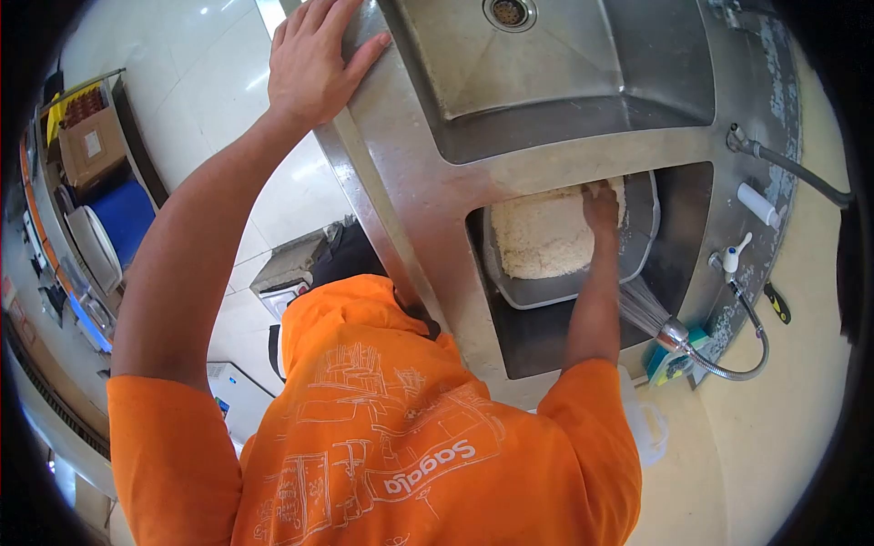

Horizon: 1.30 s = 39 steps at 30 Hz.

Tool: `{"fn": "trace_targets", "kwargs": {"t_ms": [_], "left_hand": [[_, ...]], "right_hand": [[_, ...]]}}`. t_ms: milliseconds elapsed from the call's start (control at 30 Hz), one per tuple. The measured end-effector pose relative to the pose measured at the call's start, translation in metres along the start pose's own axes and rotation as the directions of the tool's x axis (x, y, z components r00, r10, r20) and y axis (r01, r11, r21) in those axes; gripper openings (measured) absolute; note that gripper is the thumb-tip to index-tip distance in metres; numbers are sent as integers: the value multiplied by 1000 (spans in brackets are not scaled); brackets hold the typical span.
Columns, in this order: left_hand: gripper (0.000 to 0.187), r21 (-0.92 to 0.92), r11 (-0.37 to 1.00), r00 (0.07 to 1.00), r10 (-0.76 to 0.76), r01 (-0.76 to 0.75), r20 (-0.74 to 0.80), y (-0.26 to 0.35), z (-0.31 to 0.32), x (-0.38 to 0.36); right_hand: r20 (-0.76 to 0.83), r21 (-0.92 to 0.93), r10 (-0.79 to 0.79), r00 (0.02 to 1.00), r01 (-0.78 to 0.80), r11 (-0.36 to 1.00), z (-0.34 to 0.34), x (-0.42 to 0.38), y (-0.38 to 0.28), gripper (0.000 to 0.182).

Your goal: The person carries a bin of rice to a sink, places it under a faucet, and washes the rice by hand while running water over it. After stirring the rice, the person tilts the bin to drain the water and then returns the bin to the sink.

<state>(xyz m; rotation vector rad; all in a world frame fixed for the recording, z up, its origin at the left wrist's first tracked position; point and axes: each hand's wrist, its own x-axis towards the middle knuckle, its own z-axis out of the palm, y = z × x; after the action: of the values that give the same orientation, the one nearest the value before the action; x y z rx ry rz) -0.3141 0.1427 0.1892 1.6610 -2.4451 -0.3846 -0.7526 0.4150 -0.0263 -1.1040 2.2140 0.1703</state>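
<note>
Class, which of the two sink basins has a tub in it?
The lower basin in the picture, where the right hand reaches into the tub; the upper basin shows its drain.

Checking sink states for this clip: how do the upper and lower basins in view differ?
The upper basin shows its drain; no drain is visible in the lower basin.
The lower basin holds a tub of pale grains, with the right hand in them; the upper has no tub or hand inside.
Both are metal, set in one counter.

The left hand rests on the steel bench — the right hand reaches into pale grains in a tub, beside a running sprayer.
</note>
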Motion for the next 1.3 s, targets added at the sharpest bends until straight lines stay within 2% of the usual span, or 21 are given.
{"fn": "trace_targets", "kwargs": {"t_ms": [100,167,233,300,367,467,533,633,733,833,933,967,1033,1133,1233,1300], "left_hand": [[60,12,1000,1000,-4,4,4,-1,2,0],[60,12,1000,1000,-8,8,3,0,2,-3],[60,10,1000,1000,-3,3,-2,0,-1,1],[60,-5,1000,1000,-6,6,4,1,-2,0],[60,-19,1000,1000,0,0,2,1,-1,1],[59,-3,1000,1000,3,-3,5,-1,-1,0],[59,4,1000,1000,0,0,7,1,-1,0],[58,-7,1000,1000,-21,21,11,1,-3,-1],[58,-16,1000,1000,-13,13,11,1,-2,-2],[58,-24,1000,1000,6,-6,-4,0,-2,-1],[58,-27,1000,1000,2,-2,5,1,-3,-1],[57,-26,1000,1000,-5,5,8,1,-3,-2],[57,-23,1000,1000,-13,14,14,1,-3,-1],[57,-18,1000,1000,-16,16,20,2,-2,-2],[58,-10,1000,1000,-20,20,20,-1,-1,-1],[58,-12,999,999,-33,34,32,0,-2,-1]], "right_hand": [[55,261,-42,998,27,965,38,50,39,51],[119,466,-36,992,-24,884,62,61,55,52],[234,671,9,972,-168,723,74,60,65,53],[380,792,25,925,-339,507,84,51,73,55],[545,805,6,838,-526,274,93,31,77,56],[708,706,-59,704,-705,59,114,-4,71,58],[727,684,-70,683,-730,-16,116,-24,60,60],[721,685,-40,692,-721,-103,81,-57,19,60],[708,663,-83,701,-701,-262,61,-78,16,56],[591,758,-118,798,-599,-258,60,-82,35,56],[460,868,31,887,-457,196,54,-77,58,54],[478,842,93,873,-486,235,48,-77,65,53],[502,780,220,836,-548,301,-22,-100,6,52],[375,693,255,892,-452,562,-40,-86,6,49],[39,490,47,998,-60,870,-1,-18,56,52],[-68,226,-26,997,41,973,-2,15,44,56]]}}
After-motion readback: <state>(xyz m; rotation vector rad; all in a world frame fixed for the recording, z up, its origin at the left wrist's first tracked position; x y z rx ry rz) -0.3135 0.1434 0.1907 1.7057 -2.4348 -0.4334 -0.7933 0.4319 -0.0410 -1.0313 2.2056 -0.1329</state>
